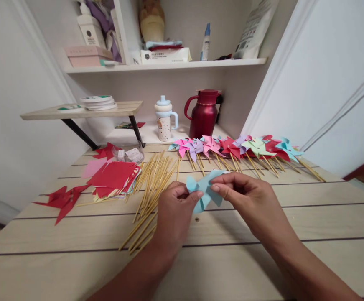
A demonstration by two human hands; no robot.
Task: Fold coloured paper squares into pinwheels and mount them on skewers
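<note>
Both of my hands hold a light blue paper pinwheel just above the wooden table. My left hand pinches its left blade. My right hand grips its upper right part with thumb and fingers. A small dark pin or dot lies on the table under the paper. A loose pile of thin wooden sticks lies just left of my left hand. A row of finished pinwheels on sticks, pink, purple, red, green and blue, lies along the far side.
A stack of red and pink paper squares and a flat red pinwheel lie at the left. Behind stand a red thermos jug, a sippy cup, a small side shelf with tape rolls, and an upper shelf with bottles and boxes.
</note>
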